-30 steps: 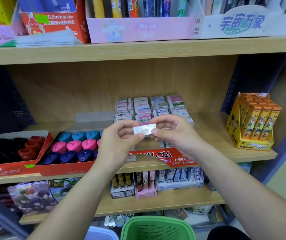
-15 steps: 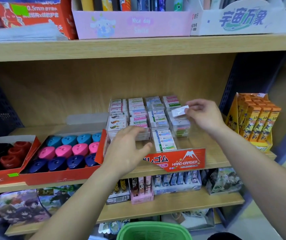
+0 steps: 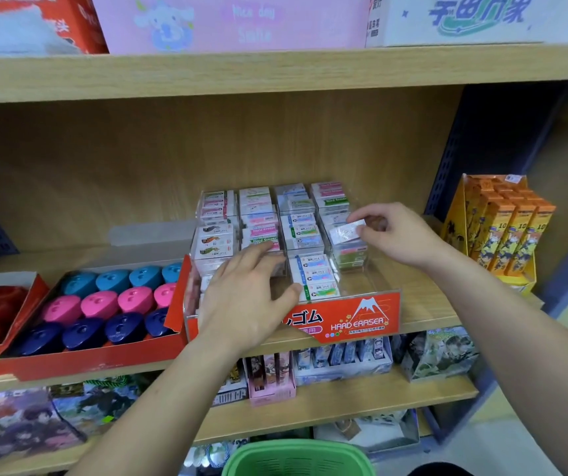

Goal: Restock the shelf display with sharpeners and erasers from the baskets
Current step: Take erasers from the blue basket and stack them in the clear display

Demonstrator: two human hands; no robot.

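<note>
Sitting at the middle of the wooden shelf point(image 3: 423, 304), the clear eraser display point(image 3: 361, 324) with its red "HARD ERASER" front holds four columns of wrapped erasers stacked in tiers; its front right compartment is bare. Just left of the display, a red carton point(image 3: 80, 362) holds sharpeners point(image 3: 98, 304) — four teal, four pink and four dark blue in rows. Left of that, a second carton holds red sharpeners, too dark to count. Right of the display stands an orange box point(image 3: 502, 235) of upright packs. Below the display, at the frame's bottom edge, is a green basket point(image 3: 298, 458).

The right hand point(image 3: 401, 235) pinches a small wrapped eraser point(image 3: 347, 231) between thumb and fingertips, just above the stack in the display's right column. The left hand point(image 3: 244, 304) lies loose and spread over the display's front left, gripping nothing. Compared with half a second ago, the eraser is lower and nearer that stack, while the left hand has kept its place.
</note>
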